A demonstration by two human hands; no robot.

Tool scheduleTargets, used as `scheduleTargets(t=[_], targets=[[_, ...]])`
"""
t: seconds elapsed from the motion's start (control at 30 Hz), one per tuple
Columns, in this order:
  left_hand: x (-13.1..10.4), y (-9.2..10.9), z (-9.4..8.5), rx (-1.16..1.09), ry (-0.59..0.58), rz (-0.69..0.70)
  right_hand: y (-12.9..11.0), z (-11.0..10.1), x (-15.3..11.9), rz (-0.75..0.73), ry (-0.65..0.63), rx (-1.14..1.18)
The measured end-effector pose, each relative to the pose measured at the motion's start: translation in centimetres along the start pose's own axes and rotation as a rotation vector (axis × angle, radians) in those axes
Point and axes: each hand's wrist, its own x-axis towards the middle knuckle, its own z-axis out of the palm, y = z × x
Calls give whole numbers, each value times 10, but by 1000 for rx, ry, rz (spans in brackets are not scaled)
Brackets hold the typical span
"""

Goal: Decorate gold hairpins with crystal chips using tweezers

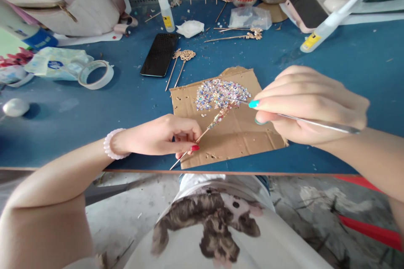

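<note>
My left hand (170, 136) pinches the thin shaft of a metal hair stick (204, 134) between thumb and fingers. Its ornamented upper part, covered in small stones, slants up to the right over a piece of cardboard (249, 134). A heap of tiny sparkling rhinestones (217, 91) is spread on the cardboard's far half. In my right hand (309, 105) is a slim pair of silver tweezers (318, 123), held like a pen. Their tip is at the near edge of the heap, by the hair stick's top. Whether a stone sits in the tip is too small to tell.
Behind the cardboard lie a black phone (160, 54) and several gold hair sticks (187, 54). Glue bottles stand at the back (166, 10) and right (322, 29). A tape roll (107, 76) and a white bag (63, 4) are on the left. The table's front edge (142, 170) runs close by.
</note>
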Motion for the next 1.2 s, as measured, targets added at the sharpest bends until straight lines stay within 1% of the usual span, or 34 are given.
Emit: scheduleTargets(t=[0.13, 0.23, 0.47, 0.57, 0.7, 0.8, 0.93, 1.03, 1.07, 1.1, 1.13, 1.2], targets=[[0, -1, 0, 1, 2, -5, 2, 1, 0, -26, 44, 23], [0, 0, 1, -18, 1, -15, 1, 0, 0, 8, 43, 0], [0, 0, 0, -39, -9, -3, 2, -3, -3, 56, -40, -56], [-1, -1, 0, -37, -10, -3, 5, -2, -4, 14, -33, -83], [-1, -1, 0, -7, -3, 4, 9, 1, -3, -80, -1, -26], [0, 0, 0, 2, -4, 5, 10, 4, -4, -105, 25, -32], [1, 0, 0, 3, -3, 1, 8, 5, -5, -108, 7, -28], [1, 0, 0, -7, -5, 7, 5, -3, -3, -92, -59, -39], [1, 0, 0, -8, -5, 7, 4, -6, -1, -90, -105, -42], [1, 0, 0, -9, -6, 4, 2, -10, 0, -81, -187, -47], [1, 0, 0, -8, -6, -1, 1, -13, 2, -51, -243, -67], [1, 0, 1, -8, -9, -9, -1, -16, 3, -54, -271, -69]])
